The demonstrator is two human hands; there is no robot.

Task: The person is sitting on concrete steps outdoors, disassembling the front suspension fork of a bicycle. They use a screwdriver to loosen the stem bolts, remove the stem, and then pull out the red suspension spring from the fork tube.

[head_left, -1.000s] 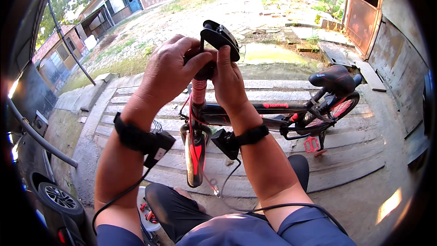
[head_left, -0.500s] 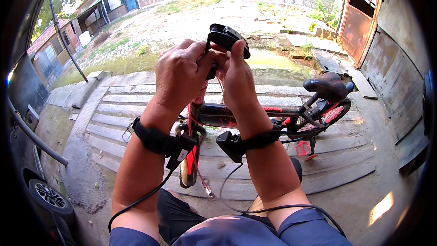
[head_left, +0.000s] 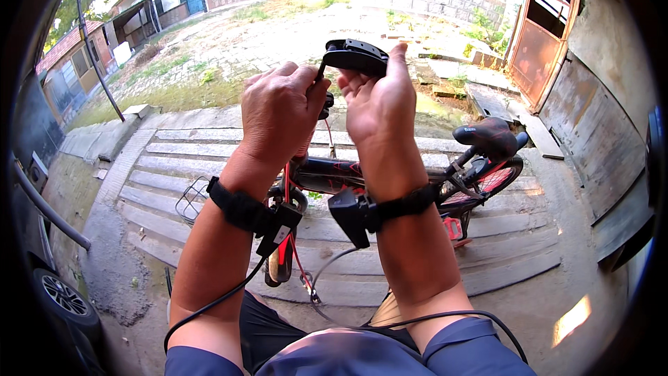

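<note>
A black rounded flat piece on a thin stalk (head_left: 356, 57), possibly a handlebar mirror, is raised in front of me above the bicycle's front end. My left hand (head_left: 280, 104) is closed, thumb and fingers pinching the dark stalk at its left end. A small dark part (head_left: 327, 105) shows just below that thumb. My right hand (head_left: 379, 108) cups the piece from the right, palm toward me, fingers bent beneath it and thumb upright at its end. Below my hands stands a black and red bicycle (head_left: 334, 174); my wrists hide part of its handlebar and frame.
The bicycle saddle (head_left: 487, 136) and rear wheel (head_left: 497, 184) lie to the right. Stone slabs (head_left: 181, 163) cover the ground. A car wheel (head_left: 64, 296) is at lower left, and a rusty door (head_left: 539, 45) at far right. Cabled black wrist straps (head_left: 240, 210) circle both forearms.
The black piece has turned from a slant to nearly level. My right hand has shifted right and loosened, showing more palm. My left hand keeps its pinch.
</note>
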